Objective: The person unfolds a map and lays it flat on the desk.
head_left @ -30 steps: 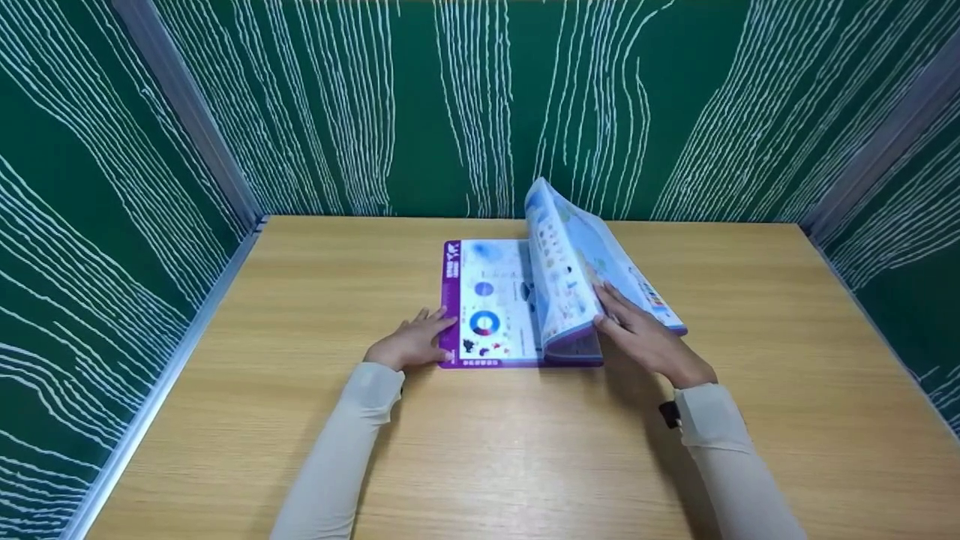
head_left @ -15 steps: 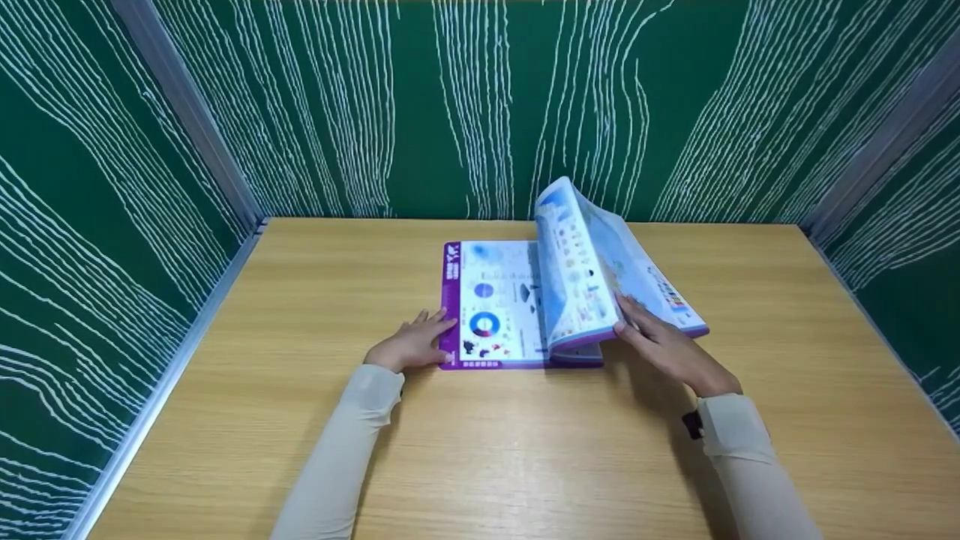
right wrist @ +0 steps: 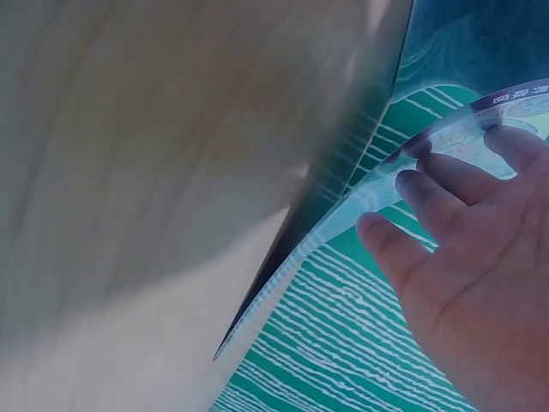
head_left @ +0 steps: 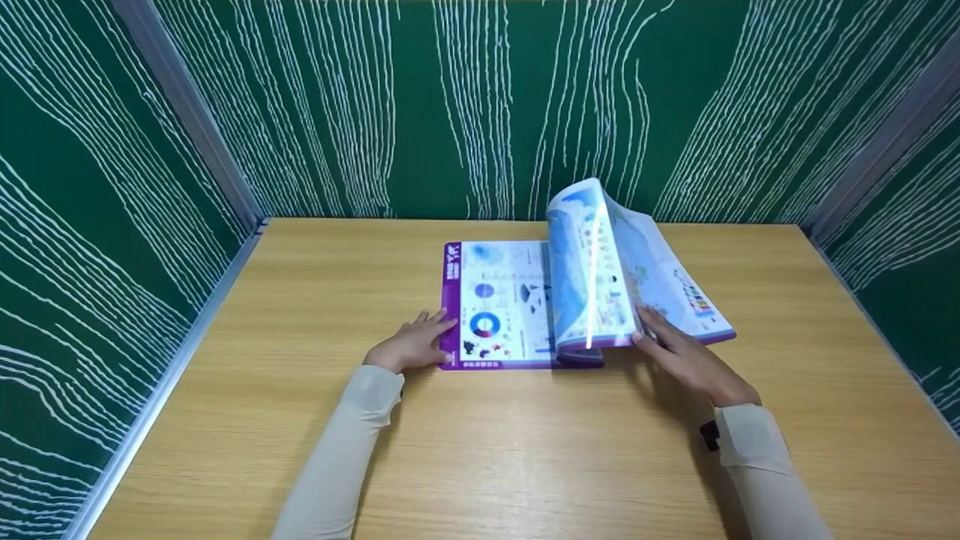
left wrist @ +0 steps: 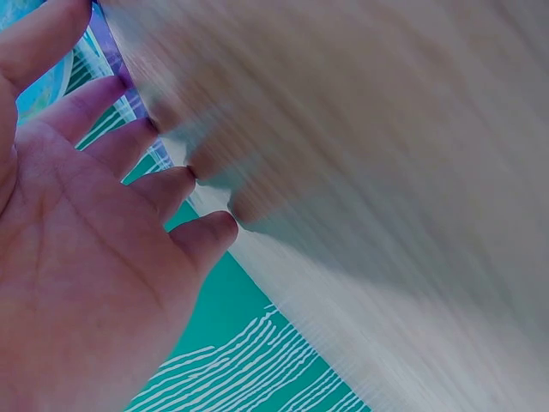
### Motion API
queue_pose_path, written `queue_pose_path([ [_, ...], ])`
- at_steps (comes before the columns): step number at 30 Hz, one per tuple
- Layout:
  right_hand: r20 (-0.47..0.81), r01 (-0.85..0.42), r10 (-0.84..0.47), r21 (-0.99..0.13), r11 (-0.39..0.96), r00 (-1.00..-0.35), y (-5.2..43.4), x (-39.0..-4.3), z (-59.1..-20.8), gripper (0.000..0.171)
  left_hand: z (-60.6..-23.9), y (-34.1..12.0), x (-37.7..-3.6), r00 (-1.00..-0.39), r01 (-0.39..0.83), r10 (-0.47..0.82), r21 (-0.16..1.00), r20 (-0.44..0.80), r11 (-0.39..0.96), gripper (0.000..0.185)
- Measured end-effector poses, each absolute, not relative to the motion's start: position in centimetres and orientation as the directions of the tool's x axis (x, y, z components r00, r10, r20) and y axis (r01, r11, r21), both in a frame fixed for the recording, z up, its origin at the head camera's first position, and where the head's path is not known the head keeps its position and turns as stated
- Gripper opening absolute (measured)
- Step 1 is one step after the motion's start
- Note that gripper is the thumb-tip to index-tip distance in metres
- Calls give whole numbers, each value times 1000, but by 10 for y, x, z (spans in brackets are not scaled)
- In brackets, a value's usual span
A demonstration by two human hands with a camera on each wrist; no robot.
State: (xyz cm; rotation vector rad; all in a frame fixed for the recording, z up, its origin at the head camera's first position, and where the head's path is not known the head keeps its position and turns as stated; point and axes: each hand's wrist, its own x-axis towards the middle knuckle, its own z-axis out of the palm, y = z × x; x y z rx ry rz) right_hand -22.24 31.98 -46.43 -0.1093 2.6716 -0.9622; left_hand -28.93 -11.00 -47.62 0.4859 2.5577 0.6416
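A folded glossy map sheet (head_left: 517,262) with a purple border lies partly flat on the wooden table. Its right part (head_left: 667,277) bulges up in a tall curl and spreads out to the right, showing blue areas and a row of flags. My left hand (head_left: 409,343) rests on the purple left border with its fingers spread; the left wrist view shows those fingertips along the edge. At the lower edge of the raised fold, my right hand (head_left: 694,364) pinches the sheet. In the right wrist view, its fingers (right wrist: 420,202) lie against the curved sheet; the thumb is out of that view.
Wooden tabletop (head_left: 480,450) surrounds the sheet. Green panels (head_left: 420,105) with white wavy lines stand along the back and sides, joined by grey posts (head_left: 187,112). A dark wrist strap (head_left: 709,435) shows at the right sleeve.
My right hand has moved right and slightly nearer, drawing the raised fold and the sheet's right part along. More of the flat left part shows. My left hand stays on the purple border.
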Motion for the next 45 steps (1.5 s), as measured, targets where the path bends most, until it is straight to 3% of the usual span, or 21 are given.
queue_pose_path([
  [14, -285, 89, -123, -630, 771, -951, 341, -216, -467, 77, -473, -125, -290, -830, 224, 437, 510, -347, 831, 68],
  [29, -377, 161, -97, -596, 787, -921, 353, -215, -468, 86, -470, -156, -294, -834, 147, 395, 535, -386, 832, 68],
  [36, -379, 140, -136, -617, 774, -915, 357, -218, -471, 86, -470, -169, -295, -830, 127, 367, 500, -419, 857, 73],
  [45, -384, 94, -134, -521, 849, -914, 354, -218, -473, 88, -473, -184, -295, -853, 62, 302, 491, -426, 869, 72],
])
